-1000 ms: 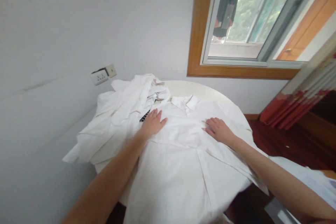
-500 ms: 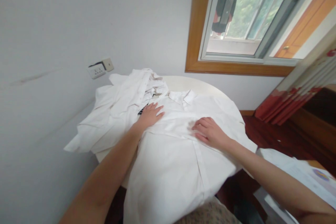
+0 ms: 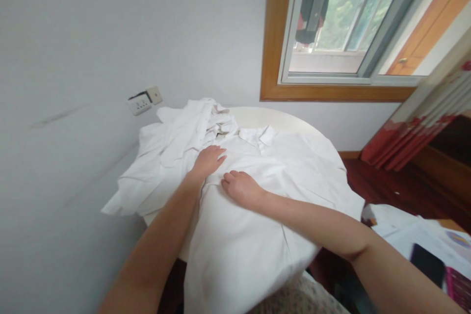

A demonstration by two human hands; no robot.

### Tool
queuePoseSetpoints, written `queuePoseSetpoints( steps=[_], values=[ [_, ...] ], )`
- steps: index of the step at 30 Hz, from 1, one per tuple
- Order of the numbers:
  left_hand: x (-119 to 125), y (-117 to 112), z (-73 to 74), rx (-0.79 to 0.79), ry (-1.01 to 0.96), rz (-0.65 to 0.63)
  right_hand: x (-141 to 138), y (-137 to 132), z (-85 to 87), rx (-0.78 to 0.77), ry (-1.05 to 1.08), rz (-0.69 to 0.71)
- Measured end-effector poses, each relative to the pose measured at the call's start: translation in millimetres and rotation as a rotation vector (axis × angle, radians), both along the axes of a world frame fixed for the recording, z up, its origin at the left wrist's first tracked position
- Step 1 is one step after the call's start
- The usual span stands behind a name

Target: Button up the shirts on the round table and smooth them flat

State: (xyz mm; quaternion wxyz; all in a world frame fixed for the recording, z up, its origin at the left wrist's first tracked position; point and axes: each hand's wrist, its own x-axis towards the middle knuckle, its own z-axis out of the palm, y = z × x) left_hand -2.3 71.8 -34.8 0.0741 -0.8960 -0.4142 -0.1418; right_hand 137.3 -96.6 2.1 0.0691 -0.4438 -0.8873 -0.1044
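A white collared shirt (image 3: pixel 294 167) lies spread front-down over a round white table (image 3: pixel 257 117), its hem hanging off the near edge. My left hand (image 3: pixel 208 161) rests flat and open on the shirt's left shoulder area. Just to its right, my right hand (image 3: pixel 240 187) lies on the shirt's middle with the fingers curled and pressed against the cloth; nothing shows inside them. A heap of crumpled white garments (image 3: pixel 176 147) sits at the table's left, touching the shirt.
A grey wall with a socket plate (image 3: pixel 144 101) stands close behind the table. A wood-framed window (image 3: pixel 331 34) is at the upper right, a red-patterned curtain (image 3: pixel 419 117) beside it. Papers and a dark flat object (image 3: pixel 423 255) lie at the lower right.
My right hand has slid left across the shirt from its right side to the middle, ending next to my left hand. The left hand has stayed in place.
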Motion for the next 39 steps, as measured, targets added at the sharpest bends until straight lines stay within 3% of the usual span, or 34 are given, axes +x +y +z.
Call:
queuePoseSetpoints(
  steps=[4,10,21,27,30,32,35,39],
  values=[
    [-2.3,0.8,1.7,-0.004,0.018,-0.001,-6.2,-6.4,-5.8,0.003,0.007,0.02],
    [-3.1,-1.6,3.8,-0.001,0.033,0.009,2.5,-10.8,-3.3,0.054,0.058,-0.15],
    [18.4,-16.4,16.4,0.023,-0.036,0.052,-6.5,-1.4,-17.8,-0.044,0.06,-0.029],
    [39.7,-24.3,-7.5,-0.008,-0.015,0.063,-1.1,-10.9,-7.0,-0.022,0.126,-0.044],
    [38.9,-24.1,-19.1,0.005,-0.002,0.068,7.8,-9.5,0.1,-0.055,0.191,-0.123],
    [36.8,-24.2,-21.6,-0.005,0.0,0.061,16.3,-6.0,-0.6,-0.103,0.232,-0.251],
    [35.2,-26.0,-20.6,-0.02,-0.005,0.072,31.4,-3.8,-10.4,-0.193,0.242,-0.429],
    [36.4,-28.5,-19.2,-0.036,-0.008,0.091,54.2,-15.3,-25.6,-0.248,0.218,-0.466]
  ],
)
